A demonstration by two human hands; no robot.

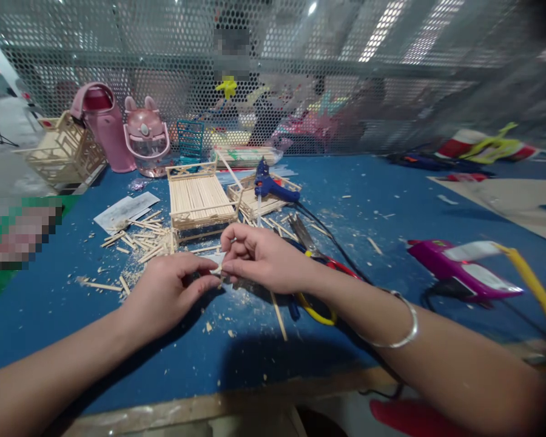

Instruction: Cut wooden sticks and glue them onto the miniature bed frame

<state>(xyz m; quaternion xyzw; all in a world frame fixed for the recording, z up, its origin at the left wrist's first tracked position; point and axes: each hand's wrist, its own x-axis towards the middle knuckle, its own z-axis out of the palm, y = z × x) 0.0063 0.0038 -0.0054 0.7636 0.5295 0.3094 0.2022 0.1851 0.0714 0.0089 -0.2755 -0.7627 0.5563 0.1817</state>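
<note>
Near the middle of the table, my left hand point(164, 290) and my right hand point(266, 258) meet fingertip to fingertip. Both pinch a small pale piece point(217, 269), likely wood, mostly covered by the fingers. Just beyond them stands a small bed-like frame of wooden sticks point(202, 197). A blue glue gun point(275, 187) rests on another stick-built piece point(243, 197) behind my right hand. Partly under my right forearm lie pliers or cutters with red handles point(343, 268) and a tool with a yellow handle point(318, 311).
Loose sticks point(148, 240) and wood crumbs are scattered on the blue table point(118, 358). Pink bottles point(111, 130) and a larger stick model point(64, 149) stand at the back left. A purple device point(464, 270) with a yellow strap lies at the right. A perforated metal screen point(173, 48) closes the back.
</note>
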